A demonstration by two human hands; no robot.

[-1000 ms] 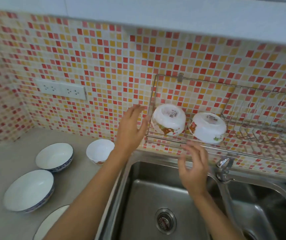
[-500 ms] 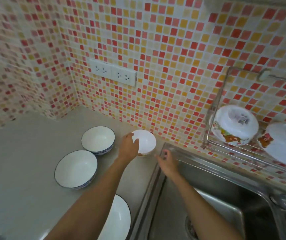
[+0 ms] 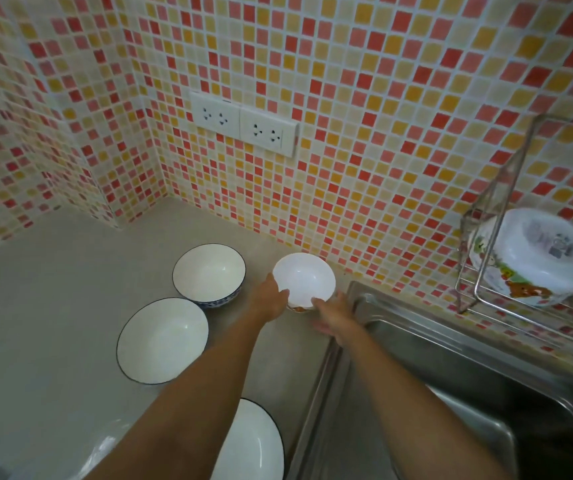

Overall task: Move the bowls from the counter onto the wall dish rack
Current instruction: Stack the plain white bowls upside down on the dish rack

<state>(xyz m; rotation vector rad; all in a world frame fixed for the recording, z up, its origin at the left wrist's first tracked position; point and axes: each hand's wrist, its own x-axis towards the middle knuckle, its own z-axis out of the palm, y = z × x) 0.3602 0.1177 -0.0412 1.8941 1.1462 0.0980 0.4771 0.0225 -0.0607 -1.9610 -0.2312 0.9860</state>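
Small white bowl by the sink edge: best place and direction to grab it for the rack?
Grip the small white bowl by its rim, from the two opposite sides nearest the person. It sits upright and open on the grey counter, rim exposed. The left hand already meets the near-left rim and the right hand the near-right. The tiled wall stands close behind, so coming from the front looks easiest.

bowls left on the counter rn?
4: small white bowl between both hands, blue-rimmed bowl left of it, wider bowl nearer, one partly behind left forearm.
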